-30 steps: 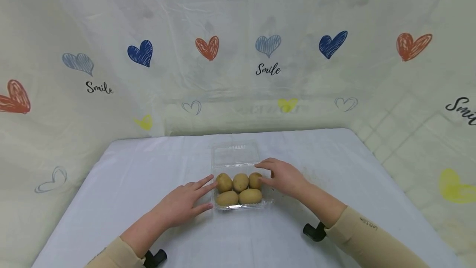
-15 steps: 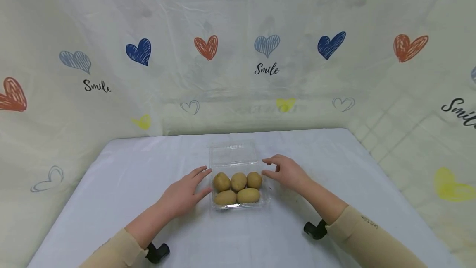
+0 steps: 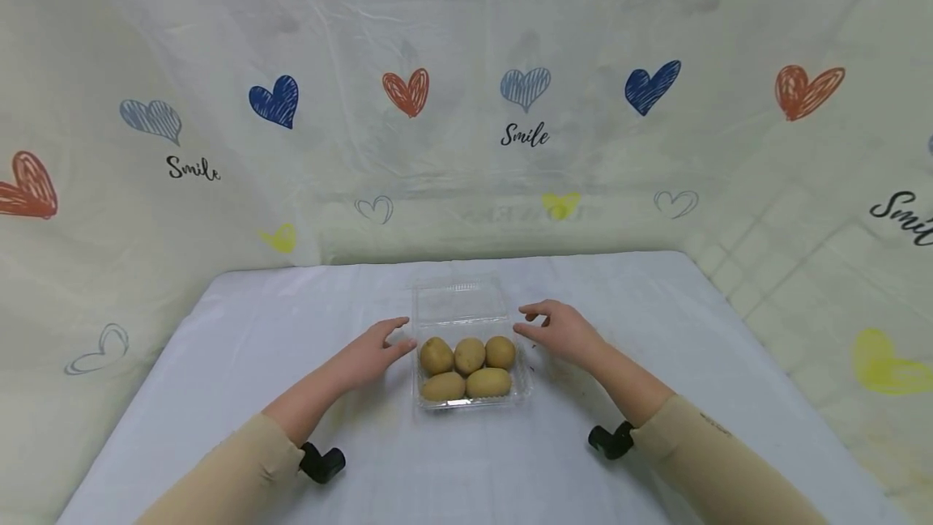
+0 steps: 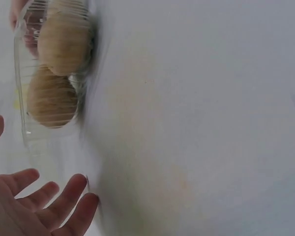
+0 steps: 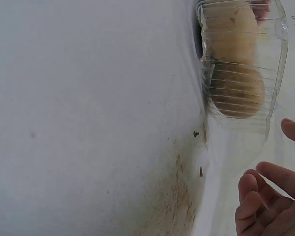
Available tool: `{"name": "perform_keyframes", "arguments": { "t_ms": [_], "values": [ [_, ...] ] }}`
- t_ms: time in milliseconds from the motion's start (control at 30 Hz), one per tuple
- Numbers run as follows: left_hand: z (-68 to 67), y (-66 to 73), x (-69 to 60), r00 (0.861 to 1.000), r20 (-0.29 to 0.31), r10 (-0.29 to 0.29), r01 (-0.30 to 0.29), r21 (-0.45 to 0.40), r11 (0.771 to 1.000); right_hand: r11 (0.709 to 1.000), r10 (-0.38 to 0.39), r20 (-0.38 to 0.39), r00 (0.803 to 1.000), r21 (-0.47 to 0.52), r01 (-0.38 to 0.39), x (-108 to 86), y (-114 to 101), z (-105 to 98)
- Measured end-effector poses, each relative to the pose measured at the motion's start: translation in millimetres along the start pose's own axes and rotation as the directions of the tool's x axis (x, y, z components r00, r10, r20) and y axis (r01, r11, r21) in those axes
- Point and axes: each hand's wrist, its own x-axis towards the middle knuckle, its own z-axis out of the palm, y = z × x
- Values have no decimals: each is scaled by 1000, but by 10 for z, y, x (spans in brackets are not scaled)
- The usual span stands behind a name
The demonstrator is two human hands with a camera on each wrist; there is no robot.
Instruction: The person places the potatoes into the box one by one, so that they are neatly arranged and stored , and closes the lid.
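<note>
Several potatoes (image 3: pixel 470 356) lie in two rows in a clear plastic clamshell box (image 3: pixel 470 403) at the middle of the table. Its hinged lid (image 3: pixel 461 302) is folded back, away from the person. At the box's back left, the left hand (image 3: pixel 372 355) hovers with its fingers apart and holds nothing. Across from it, the right hand (image 3: pixel 560 330) is just off the right side, thumb and fingers parted and loosely bent. Through the ribbed box wall, the left wrist view shows a potato (image 4: pixel 53 98), and the right wrist view another potato (image 5: pixel 236 91).
White cloth (image 3: pixel 466 468) covers the table. Brown dirt (image 5: pixel 177 194) and small crumbs lie on it to the right of the box. A curtain (image 3: pixel 466 160) printed with hearts hangs behind the table.
The right hand has left the back right potato and drawn back to the right. The left hand has come off the box's left side and moved toward the back. The potatoes stay put.
</note>
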Motion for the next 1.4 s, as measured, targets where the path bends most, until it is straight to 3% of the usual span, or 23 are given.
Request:
{"name": "perform_keyframes", "arguments": {
  "t_ms": [267,467,700,1133,1400],
  "values": [
    [-36,-105,175,996,77,-53,64,-151,986,999,30,71,997,28,-33,61,-27,18],
    [-81,-145,216,989,117,-92,113,-185,976,998,38,104,994,45,-43,101,-8,43],
    [-68,-118,232,987,141,-77,107,-220,970,997,35,128,991,65,-43,139,14,74],
    [-16,-102,227,992,114,-48,75,-244,967,992,21,110,994,123,-35,136,19,126],
    [1,-72,206,999,46,-8,22,-310,950,988,3,57,998,152,-12,110,32,108]
  ]
}}
